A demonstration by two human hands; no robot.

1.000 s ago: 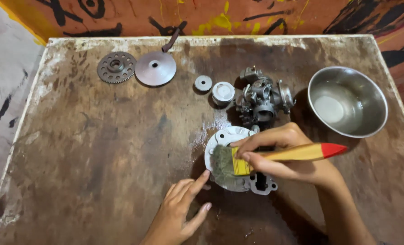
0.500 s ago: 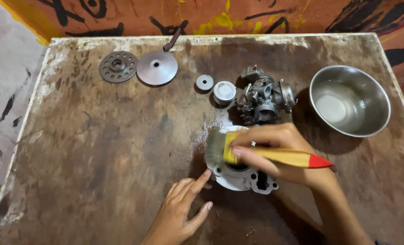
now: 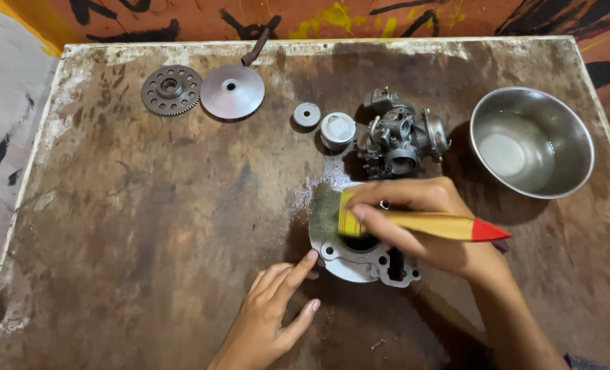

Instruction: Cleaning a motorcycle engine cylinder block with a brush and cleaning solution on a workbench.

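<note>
Head view: a person brushes a metal engine part on a worn counter.
Change: over the last second the brush (image 3: 387,219) has swept from the part's near side up to its far left edge, bristles now laid across the rim; the left hand has kept its place.
Meaning: judged from this, the brushing is working round the part, with the near side already covered.
Right hand (image 3: 428,219): fingers clamped on the brush just behind its yellow ferrule.
Left hand (image 3: 270,312): fingers apart, flat on the counter, index tip touching the part's near left edge.
Part (image 3: 359,260): pale cast metal, round bore, flat flange with bolt holes, at centre between the hands.
Brush: grey bristles, yellow wooden handle, red tip pointing right.
Counter (image 3: 147,226): brown, scuffed, stained, wet speckles beside the bristles.
Far side: toothed gear (image 3: 171,89), smooth disc (image 3: 233,91), small gear (image 3: 307,114), cap (image 3: 337,130), carburettor (image 3: 401,133).
Far right: steel bowl (image 3: 531,140), shiny, round.
</note>
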